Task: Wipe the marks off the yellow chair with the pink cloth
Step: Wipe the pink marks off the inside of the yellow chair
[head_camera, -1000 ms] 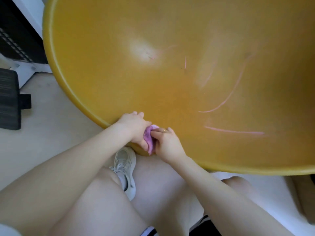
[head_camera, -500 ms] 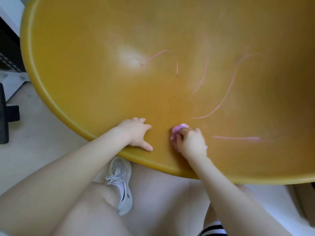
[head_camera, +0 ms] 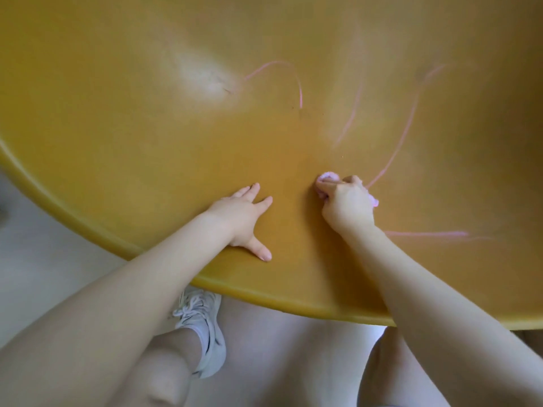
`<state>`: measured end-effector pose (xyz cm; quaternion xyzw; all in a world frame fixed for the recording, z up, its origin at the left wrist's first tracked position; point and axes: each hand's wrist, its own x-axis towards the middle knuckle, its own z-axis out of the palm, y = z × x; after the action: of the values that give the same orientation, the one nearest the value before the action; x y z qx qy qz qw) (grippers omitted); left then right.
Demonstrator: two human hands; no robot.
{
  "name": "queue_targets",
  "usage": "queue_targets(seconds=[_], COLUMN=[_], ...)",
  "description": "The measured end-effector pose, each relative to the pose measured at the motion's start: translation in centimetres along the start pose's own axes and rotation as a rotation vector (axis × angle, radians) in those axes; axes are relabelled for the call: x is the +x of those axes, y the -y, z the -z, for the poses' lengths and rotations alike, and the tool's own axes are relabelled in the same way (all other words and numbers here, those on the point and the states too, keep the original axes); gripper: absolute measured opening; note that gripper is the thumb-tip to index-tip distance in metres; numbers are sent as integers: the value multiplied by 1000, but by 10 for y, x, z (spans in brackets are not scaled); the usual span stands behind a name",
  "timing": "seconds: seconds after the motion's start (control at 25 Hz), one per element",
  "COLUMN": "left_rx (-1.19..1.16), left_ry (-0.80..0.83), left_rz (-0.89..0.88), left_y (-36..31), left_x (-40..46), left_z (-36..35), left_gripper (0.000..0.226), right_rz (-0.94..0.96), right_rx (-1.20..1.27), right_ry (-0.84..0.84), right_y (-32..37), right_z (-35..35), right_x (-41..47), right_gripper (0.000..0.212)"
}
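The yellow chair (head_camera: 147,136) fills most of the view, its curved seat facing me. Several pink marks cross it: a hook-shaped mark (head_camera: 296,80) near the middle, a long curved mark (head_camera: 402,136) to the right and a straight mark (head_camera: 426,234) low on the right. My right hand (head_camera: 345,205) grips the bunched pink cloth (head_camera: 326,178) and presses it on the seat at the lower end of the long curved mark. My left hand (head_camera: 244,217) rests flat on the seat near the front rim, fingers spread.
The chair's front rim (head_camera: 264,292) curves across the lower part of the view. Below it lie a pale floor (head_camera: 44,259), my bare legs and a white sneaker (head_camera: 202,324).
My right hand carried the pink cloth from the front rim up onto the seat, toward the long curved mark. My left hand let go of the cloth and flattened on the seat.
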<state>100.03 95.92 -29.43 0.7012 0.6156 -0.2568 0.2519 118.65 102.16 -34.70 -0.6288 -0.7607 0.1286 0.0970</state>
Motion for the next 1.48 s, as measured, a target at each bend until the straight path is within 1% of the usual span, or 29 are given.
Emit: queue_targets(seconds=[0.04, 0.12, 0.16, 0.2, 0.24, 0.28, 0.32, 0.36, 0.44, 0.52, 0.56, 0.6, 0.64, 0.68, 0.76, 0.84, 0.88, 0.92, 1.04, 1.12, 1.16, 1.2, 1.24, 1.32, 1.4, 1.44, 1.48], left_rx=[3, 15, 17, 16, 12, 11, 17, 36, 130, 256, 283, 281, 261, 233, 167, 105, 85, 74, 62, 64, 67, 72, 75, 72, 42, 34, 33], left_ry=[0, -28, -72, -128, -174, -196, -198, -196, -206, -220, -220, -212, -200, -189, -163, -142, -138, -140, -149, -144, -143, -142, -141, -143, -152, -153, -155], left_rz=[-2, -4, -12, -19, -22, -20, -11, 3, 33, 52, 57, 65, 74, 81, 76, 55, 45, 37, 41, 56, 59, 60, 60, 58, 55, 56, 60], left_y=[1, 2, 2, 2, 3, 5, 7, 10, 13, 13, 11, 10, 10, 12, 15, 16, 17, 17, 18, 15, 13, 12, 11, 11, 11, 10, 9], left_x=[0, 4, 8, 12, 17, 23, 29, 36, 50, 59, 62, 64, 66, 70, 75, 77, 76, 76, 80, 82, 83, 84, 85, 86, 86, 86, 85], left_z=[0, 5, 9, 13, 17, 21, 24, 27, 32, 37, 39, 40, 41, 42, 45, 46, 46, 45, 44, 44, 45, 45, 45, 47, 49, 49, 49], left_gripper=[119, 114, 109, 105, 102, 104, 107, 113, 126, 138, 141, 144, 146, 148, 150, 149, 147, 146, 145, 146, 146, 146, 147, 146, 140, 136, 135], right_rz=[148, 412, 492, 525, 537, 495, 388, 270, 101, 24, 3, 16, 80, 189, 400, 512, 525, 498, 254, 122, 98, 106, 143, 278, 448, 506, 539], right_rx=[-21, 43, 60, 56, 20, -29, -54, -67, -98, -112, -83, -43, -9, 5, 13, 16, 0, -32, -172, -172, -157, -146, -144, -100, -1, 57, 86], right_ry=[-15, 9, -12, -17, 1, 37, 72, 73, 1, -122, -151, -152, -154, -155, -102, -79, -66, -65, -105, -118, -144, -143, -109, -36, -21, 3, 14], right_y=[9, 22, 25, 25, 23, 19, 12, 1, -17, -28, -26, -19, -9, 4, 25, 27, 22, 14, -9, -10, -4, 4, 13, 34, 51, 53, 50], right_z=[-2, -7, -7, -5, -2, 3, 6, 6, 9, 4, 0, -5, -12, -18, -24, -30, -28, -25, -7, 4, 4, 3, -1, -16, -26, -29, -30], right_x=[-18, -58, -68, -70, -61, -46, -27, -4, 42, 70, 72, 67, 56, 42, 11, 7, 17, 33, 93, 117, 119, 114, 104, 68, 26, 12, 5], right_gripper=[24, 26, 25, 29, 34, 37, 38, 39, 45, 53, 56, 58, 58, 56, 48, 45, 45, 47, 53, 58, 59, 59, 59, 57, 44, 38, 36])
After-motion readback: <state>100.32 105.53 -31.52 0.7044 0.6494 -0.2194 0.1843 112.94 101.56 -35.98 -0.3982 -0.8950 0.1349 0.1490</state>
